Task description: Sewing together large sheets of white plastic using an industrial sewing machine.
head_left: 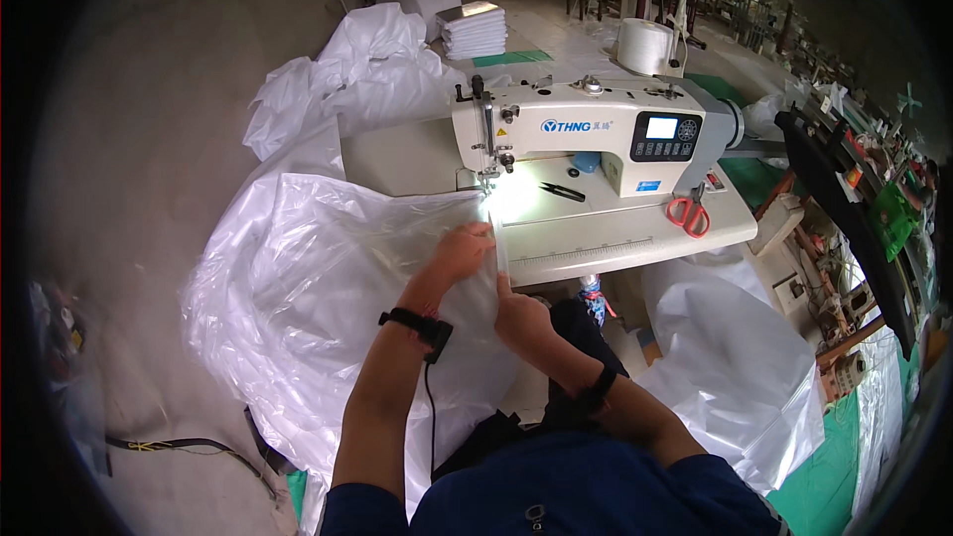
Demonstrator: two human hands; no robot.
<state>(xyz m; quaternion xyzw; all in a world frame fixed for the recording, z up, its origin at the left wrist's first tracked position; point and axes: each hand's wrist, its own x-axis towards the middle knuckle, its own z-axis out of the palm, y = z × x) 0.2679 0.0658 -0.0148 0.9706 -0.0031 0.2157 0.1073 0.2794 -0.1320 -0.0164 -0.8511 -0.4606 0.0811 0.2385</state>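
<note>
Honestly, I can't tell whether left hand (462,252) or right hand (523,323) (undersides hidden) grips white sheeting (318,273).

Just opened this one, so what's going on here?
A person is at a white sewing machine with both hands at the edge of a large sheet of shiny white film. The left hand lies on the film near the lit needle area; the right hand is closer to the body, a finger extended along the same edge. Most of the film spreads to the left of the machine. On the machine's bed lie red-handled scissors and a small black tool.
</note>
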